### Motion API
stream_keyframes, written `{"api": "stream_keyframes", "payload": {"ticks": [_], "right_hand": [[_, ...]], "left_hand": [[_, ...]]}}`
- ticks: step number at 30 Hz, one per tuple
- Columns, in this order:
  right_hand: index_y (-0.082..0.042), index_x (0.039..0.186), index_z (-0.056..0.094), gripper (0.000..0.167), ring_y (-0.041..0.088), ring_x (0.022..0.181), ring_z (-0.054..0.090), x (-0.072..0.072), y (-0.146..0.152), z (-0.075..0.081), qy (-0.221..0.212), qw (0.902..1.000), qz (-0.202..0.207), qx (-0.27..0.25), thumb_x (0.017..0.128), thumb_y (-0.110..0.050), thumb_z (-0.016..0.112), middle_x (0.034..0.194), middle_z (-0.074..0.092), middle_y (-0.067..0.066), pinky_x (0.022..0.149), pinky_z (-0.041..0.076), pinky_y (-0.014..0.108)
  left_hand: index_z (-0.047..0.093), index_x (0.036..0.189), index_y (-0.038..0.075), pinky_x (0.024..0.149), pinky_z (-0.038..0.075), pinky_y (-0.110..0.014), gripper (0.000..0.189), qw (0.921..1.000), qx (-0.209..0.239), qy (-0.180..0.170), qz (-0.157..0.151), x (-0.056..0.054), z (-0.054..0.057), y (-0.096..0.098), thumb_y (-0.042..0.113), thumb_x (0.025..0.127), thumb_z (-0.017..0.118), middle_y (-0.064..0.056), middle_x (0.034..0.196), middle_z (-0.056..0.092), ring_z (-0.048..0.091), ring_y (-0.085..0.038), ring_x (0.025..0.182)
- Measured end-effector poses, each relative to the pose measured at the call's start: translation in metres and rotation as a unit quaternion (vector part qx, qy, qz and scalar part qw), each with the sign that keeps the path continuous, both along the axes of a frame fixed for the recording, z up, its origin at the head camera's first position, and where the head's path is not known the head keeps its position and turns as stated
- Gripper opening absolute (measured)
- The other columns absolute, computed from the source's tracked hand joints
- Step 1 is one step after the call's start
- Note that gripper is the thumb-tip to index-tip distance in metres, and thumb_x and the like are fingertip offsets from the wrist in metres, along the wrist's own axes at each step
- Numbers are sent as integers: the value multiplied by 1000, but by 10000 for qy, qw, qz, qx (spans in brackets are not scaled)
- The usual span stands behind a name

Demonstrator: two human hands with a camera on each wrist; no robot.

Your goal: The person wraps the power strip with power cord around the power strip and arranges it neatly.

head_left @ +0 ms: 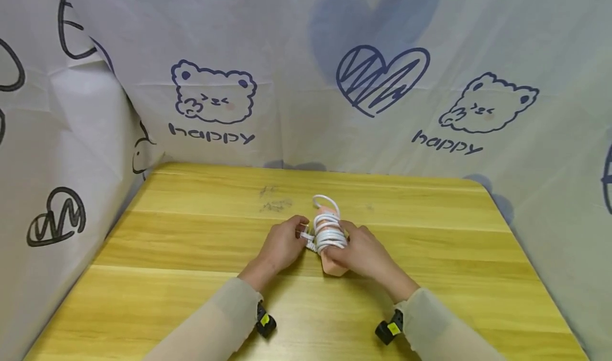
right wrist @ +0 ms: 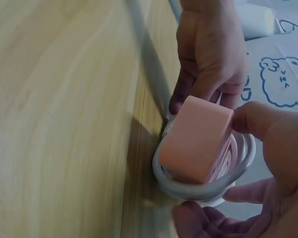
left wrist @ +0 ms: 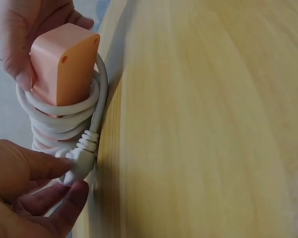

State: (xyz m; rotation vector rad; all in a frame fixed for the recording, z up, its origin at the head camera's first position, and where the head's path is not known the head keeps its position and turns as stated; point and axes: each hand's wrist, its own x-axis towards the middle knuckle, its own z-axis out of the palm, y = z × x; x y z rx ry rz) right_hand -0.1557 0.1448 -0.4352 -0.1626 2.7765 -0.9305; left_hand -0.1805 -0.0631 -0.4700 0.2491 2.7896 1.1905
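Note:
A peach-coloured power strip (head_left: 333, 265) is wound with several turns of white cord (head_left: 330, 236), and a loop of the cord stands off its far end. My right hand (head_left: 365, 250) grips the strip from the right, thumb on the near side and fingers round the cord. On the left, my left hand (head_left: 283, 245) pinches the white plug (left wrist: 80, 166) at the cord's end between thumb and fingers. The plug lies close against the wound turns. Two small holes show in the strip's end face (left wrist: 77, 69) in the left wrist view.
The wooden table (head_left: 191, 297) stretches out round both hands. Dark scuff marks (head_left: 276, 205) lie on its surface beyond the left hand. A white cloth (head_left: 296, 101) printed with bears and hearts hangs behind and at the sides. Each wrist carries a black camera (head_left: 265, 323).

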Motion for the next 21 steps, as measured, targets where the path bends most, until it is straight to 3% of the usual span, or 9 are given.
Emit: {"api": "stream_keyframes", "payload": {"ticks": [13, 18, 21], "right_hand": [[-10, 161, 41, 90, 27, 101, 65, -2, 11, -3, -303, 9974, -196, -626, 89, -47, 80, 132, 63, 22, 79, 55, 38], [-21, 166, 30, 93, 20, 85, 67, 0, 4, -6, -575, 9931, -231, -1000, 91, -44, 80, 119, 70, 12, 68, 53, 33], [-22, 167, 29, 94, 18, 86, 66, 2, -5, -6, -458, 9957, -100, -800, 90, -43, 80, 114, 72, 8, 70, 52, 34]], "left_hand": [[63, 139, 10, 94, 58, -43, 40, 9997, 20, -230, 20, 1, 0, 1, 10, 99, 70, -14, 130, 72, 70, -27, 114], [65, 135, 10, 90, 59, -41, 37, 9999, 17, -150, -6, 2, 1, 1, 8, 98, 72, -12, 127, 72, 71, -25, 110], [65, 130, 9, 85, 57, -38, 37, 9999, -76, 20, -97, 0, 0, 3, 8, 96, 76, -9, 118, 72, 69, -22, 100]]}}
